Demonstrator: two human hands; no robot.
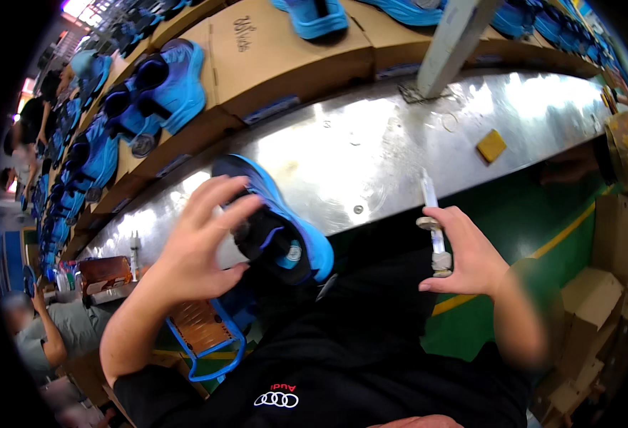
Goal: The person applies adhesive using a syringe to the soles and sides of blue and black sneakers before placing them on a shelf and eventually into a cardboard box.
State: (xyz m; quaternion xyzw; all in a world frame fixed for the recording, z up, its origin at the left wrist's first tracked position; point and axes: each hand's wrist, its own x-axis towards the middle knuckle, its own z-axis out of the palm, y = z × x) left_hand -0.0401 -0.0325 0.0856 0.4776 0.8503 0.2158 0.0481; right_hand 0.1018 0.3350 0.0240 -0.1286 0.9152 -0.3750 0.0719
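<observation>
A blue and black sneaker (310,246) lies at the near edge of the metal table, its opening facing me. My left hand (196,235) is at its left side, with thumb and fingers spread apart and curved; the fingertips overlap the shoe's upper, and I cannot tell if they touch it. Nothing plainly sits in that hand. In my right hand (467,250) is a clear syringe (438,241), held upright beyond the table's edge with its narrow tip up. The fingers are at its taped collar and the thumb is by its lower end.
Cardboard boxes (285,64) line the table's far side, carrying several blue sneakers (178,85). A grey post (456,46) rises from the metal table (371,153). A yellow sponge (491,145) lies at right. A blue-framed stool (217,367) stands lower left; other people work at both sides.
</observation>
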